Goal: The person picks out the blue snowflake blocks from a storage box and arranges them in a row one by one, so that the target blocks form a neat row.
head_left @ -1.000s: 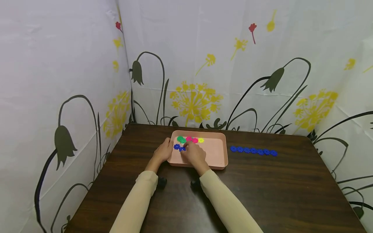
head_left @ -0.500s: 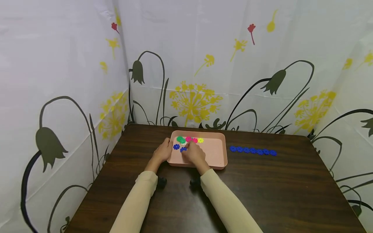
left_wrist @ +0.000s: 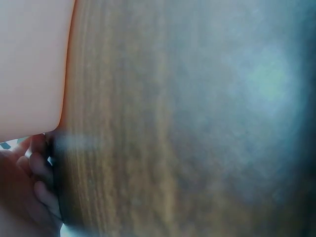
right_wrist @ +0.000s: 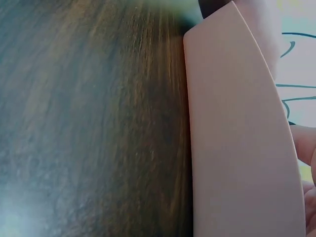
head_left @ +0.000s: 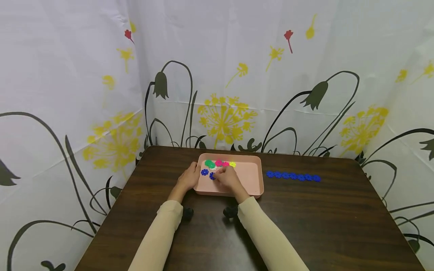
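Note:
A shallow pink tray (head_left: 249, 177) lies on the table with several small flower-shaped plastic pieces in its left part. My left hand (head_left: 188, 177) holds the tray's left side; in the left wrist view its curled fingers (left_wrist: 42, 168) show by the tray corner. Inside the tray, my right hand (head_left: 228, 177) pinches a blue flower piece (head_left: 212, 175) at its fingertips. Another blue flower piece (head_left: 204, 172) lies just left of it. Behind are green pieces (head_left: 209, 163), pink pieces (head_left: 219, 163) and a yellow piece (head_left: 232, 164). A white piece is partly hidden by the right hand.
Right of the tray, several blue flower pieces form a row (head_left: 293, 176) on the dark wooden table (head_left: 305, 218). Two small black objects (head_left: 230, 212) show beneath the wrists. A white curtain (head_left: 217, 45) with printed flowers stands behind the table and at its sides.
My right fingertips have shifted slightly at the blue piece, which has moved a little and turned. The left hand stays at the tray's side. The head view has turned slightly.

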### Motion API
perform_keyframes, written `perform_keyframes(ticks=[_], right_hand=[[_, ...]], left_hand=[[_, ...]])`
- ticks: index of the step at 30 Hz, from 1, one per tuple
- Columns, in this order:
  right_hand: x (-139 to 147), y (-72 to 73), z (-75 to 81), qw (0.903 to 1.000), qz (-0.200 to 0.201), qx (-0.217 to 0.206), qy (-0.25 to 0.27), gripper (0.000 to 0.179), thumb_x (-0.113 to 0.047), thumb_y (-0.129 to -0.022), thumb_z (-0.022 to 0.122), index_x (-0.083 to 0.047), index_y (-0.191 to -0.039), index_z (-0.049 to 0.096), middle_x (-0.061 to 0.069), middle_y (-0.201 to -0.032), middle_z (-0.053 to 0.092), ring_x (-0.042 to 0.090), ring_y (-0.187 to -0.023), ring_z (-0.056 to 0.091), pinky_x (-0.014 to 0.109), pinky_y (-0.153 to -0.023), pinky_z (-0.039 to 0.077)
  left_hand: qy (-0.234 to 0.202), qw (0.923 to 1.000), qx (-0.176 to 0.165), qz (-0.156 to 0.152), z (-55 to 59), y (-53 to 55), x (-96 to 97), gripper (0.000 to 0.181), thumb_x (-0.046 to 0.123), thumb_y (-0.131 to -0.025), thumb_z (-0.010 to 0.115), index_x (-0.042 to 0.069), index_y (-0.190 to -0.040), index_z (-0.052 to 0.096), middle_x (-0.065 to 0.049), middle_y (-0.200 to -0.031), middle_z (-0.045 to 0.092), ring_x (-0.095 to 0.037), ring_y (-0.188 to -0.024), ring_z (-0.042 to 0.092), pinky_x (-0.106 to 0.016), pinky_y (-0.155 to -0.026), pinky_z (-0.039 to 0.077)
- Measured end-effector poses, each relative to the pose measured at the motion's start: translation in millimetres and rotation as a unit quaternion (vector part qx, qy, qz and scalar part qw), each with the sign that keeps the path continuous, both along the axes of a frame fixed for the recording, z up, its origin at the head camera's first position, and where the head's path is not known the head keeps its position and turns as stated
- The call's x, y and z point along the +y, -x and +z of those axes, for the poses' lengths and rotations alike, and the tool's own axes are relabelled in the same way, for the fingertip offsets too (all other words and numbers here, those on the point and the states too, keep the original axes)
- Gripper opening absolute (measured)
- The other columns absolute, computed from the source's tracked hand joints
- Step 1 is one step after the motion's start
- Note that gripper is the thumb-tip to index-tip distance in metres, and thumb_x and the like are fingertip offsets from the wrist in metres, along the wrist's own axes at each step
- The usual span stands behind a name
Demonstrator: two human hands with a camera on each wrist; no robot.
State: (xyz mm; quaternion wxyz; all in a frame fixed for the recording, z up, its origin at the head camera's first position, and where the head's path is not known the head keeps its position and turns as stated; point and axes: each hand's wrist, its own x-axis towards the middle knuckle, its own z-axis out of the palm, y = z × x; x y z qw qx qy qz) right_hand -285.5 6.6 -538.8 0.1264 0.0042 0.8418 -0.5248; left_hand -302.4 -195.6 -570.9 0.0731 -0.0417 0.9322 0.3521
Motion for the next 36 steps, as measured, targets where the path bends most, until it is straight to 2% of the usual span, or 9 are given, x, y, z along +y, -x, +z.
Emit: perform_keyframes(ticks=[4, 6, 11, 15, 19, 24, 28, 32, 36], right_hand=[[3, -0.9, -2.0, 0.9999, 0.005, 0.01, -0.002, 0.02, -0.018, -0.1, 0.074, -0.001, -0.09, 0.078, 0.0, -0.076, 0.064, 0.013, -0.068, 0.052, 0.023, -0.054, 0.038], [3, -0.7, -2.3, 0.9999, 0.006, 0.01, -0.005, 0.021, -0.019, -0.1, 0.074, -0.001, -0.089, 0.078, 0.001, -0.078, 0.065, 0.014, -0.069, 0.051, 0.024, -0.054, 0.037], [5, -0.2, -7.6, 0.9997, 0.019, 0.005, -0.016, 0.022, -0.02, -0.102, 0.072, -0.004, -0.088, 0.078, 0.002, -0.081, 0.065, 0.014, -0.068, 0.05, 0.024, -0.054, 0.036], [10, -1.4, -12.4, 0.9978, 0.058, 0.026, -0.02, 0.024, -0.019, -0.102, 0.071, -0.002, -0.087, 0.077, 0.0, -0.076, 0.06, 0.013, -0.065, 0.048, 0.024, -0.053, 0.035], [15, -4.7, -15.4, 0.9949, 0.087, 0.048, -0.019, 0.025, -0.018, -0.104, 0.068, 0.001, -0.091, 0.077, 0.001, -0.076, 0.06, 0.013, -0.063, 0.048, 0.024, -0.054, 0.035], [25, -12.6, -9.2, 0.9926, 0.101, 0.066, -0.016, 0.023, -0.019, -0.108, 0.06, 0.002, -0.107, 0.07, 0.006, -0.09, 0.064, 0.014, -0.07, 0.051, 0.024, -0.058, 0.04], [36, -18.9, 1.7, 0.9919, 0.096, 0.083, -0.009, 0.023, -0.022, -0.112, 0.054, 0.001, -0.11, 0.059, 0.007, -0.085, 0.06, 0.014, -0.061, 0.044, 0.026, -0.054, 0.036], [49, -24.6, 9.4, 0.9899, 0.09, 0.109, -0.012, 0.018, -0.021, -0.114, 0.05, -0.003, -0.111, 0.051, 0.005, -0.083, 0.056, 0.014, -0.061, 0.041, 0.027, -0.056, 0.035], [62, -28.8, 13.7, 0.9882, 0.085, 0.125, -0.022, 0.014, -0.019, -0.115, 0.048, -0.005, -0.11, 0.048, 0.004, -0.081, 0.054, 0.015, -0.063, 0.042, 0.029, -0.059, 0.036]], left_hand=[[-0.007, 1.0, 0.004, 0.0, 9.6, -8.4, 3.9, 0.054, 0.045, -0.116, 0.028, 0.009, -0.153, 0.044, -0.02, -0.147, 0.061, -0.039, -0.126, 0.06, -0.065, -0.114, 0.041], [-0.009, 0.9999, 0.005, -0.001, 6.0, -6.1, 2.3, 0.054, 0.045, -0.116, 0.026, 0.009, -0.152, 0.045, -0.019, -0.145, 0.062, -0.039, -0.124, 0.061, -0.064, -0.112, 0.042], [-0.006, 0.9999, 0.015, -0.004, -28.5, 14.8, -8.7, 0.059, 0.054, -0.115, 0.024, 0.014, -0.152, 0.045, -0.016, -0.147, 0.062, -0.037, -0.126, 0.061, -0.065, -0.111, 0.042], [-0.006, 0.9998, 0.016, -0.008, -41.4, 21.7, -12.7, 0.062, 0.057, -0.114, 0.02, 0.015, -0.153, 0.043, -0.015, -0.149, 0.061, -0.038, -0.131, 0.059, -0.065, -0.113, 0.04], [-0.005, 0.9997, 0.024, -0.004, -32.0, 12.4, -7.4, 0.06, 0.054, -0.114, 0.021, 0.013, -0.152, 0.044, -0.017, -0.148, 0.061, -0.039, -0.132, 0.059, -0.064, -0.113, 0.04], [-0.009, 0.9995, 0.029, 0.0, -12.5, -4.0, 0.1, 0.06, 0.051, -0.116, 0.022, 0.009, -0.152, 0.045, -0.021, -0.146, 0.062, -0.041, -0.127, 0.061, -0.066, -0.111, 0.042], [-0.003, 0.9995, 0.03, -0.003, -14.0, -3.6, -1.1, 0.063, 0.053, -0.115, 0.02, 0.009, -0.152, 0.044, -0.02, -0.147, 0.061, -0.041, -0.129, 0.06, -0.066, -0.112, 0.041], [-0.003, 0.9996, 0.028, -0.006, -15.5, -1.7, -1.8, 0.066, 0.057, -0.114, 0.02, 0.009, -0.153, 0.044, -0.02, -0.149, 0.06, -0.041, -0.131, 0.059, -0.067, -0.114, 0.039], [-0.014, 0.9997, 0.017, -0.004, 2.2, -12.3, 1.7, 0.062, 0.053, -0.115, 0.026, 0.009, -0.155, 0.043, -0.021, -0.154, 0.058, -0.044, -0.137, 0.056, -0.068, -0.118, 0.036]])
